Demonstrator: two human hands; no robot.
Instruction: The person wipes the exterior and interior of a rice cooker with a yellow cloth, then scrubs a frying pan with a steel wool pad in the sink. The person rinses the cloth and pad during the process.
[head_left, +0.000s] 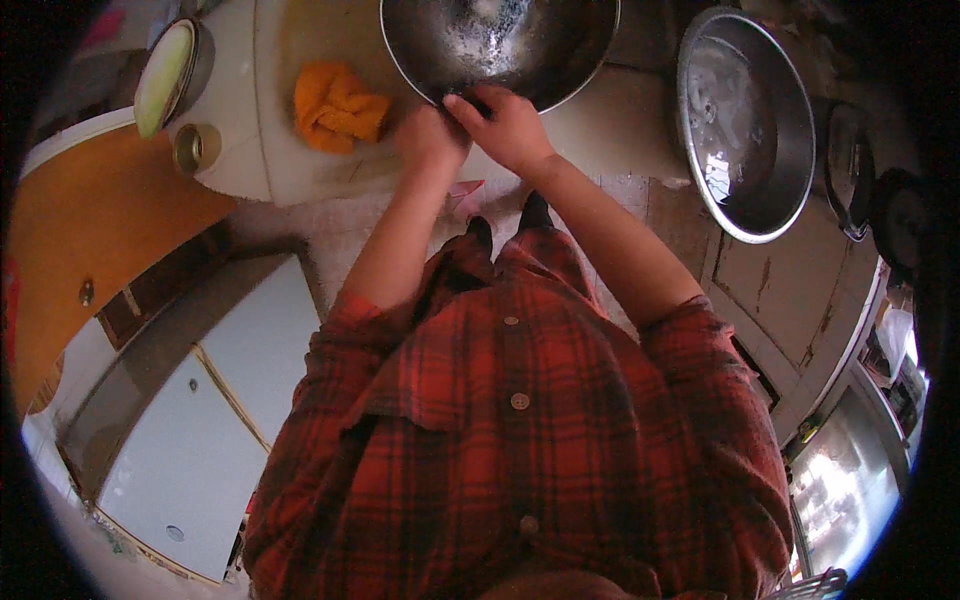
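Note:
A large metal bowl, perhaps a wok (491, 56), stands before me, with a pale rim, a dark inside and a worn, shiny middle. My left hand (433, 139) is curled at its near rim and looks blurred. Right beside it, my right hand (510, 127) lies at the same rim, thumb towards the left hand and fingers bent over the edge. The hands nearly touch, and a dark patch shows between my right thumb and fingers. Whether either hand grips something cannot be made out. To the left, a crumpled orange cloth (337, 109) rests on the pale countertop (319, 176).
At the right, a deep metal basin (784, 142) holds greyish water, with a dark pan (851, 169) beyond it. A long pale-green vegetable (163, 79) lies in a dish at the far left, near a small metal cup (187, 148). White cabinet doors (184, 450) stand lower left.

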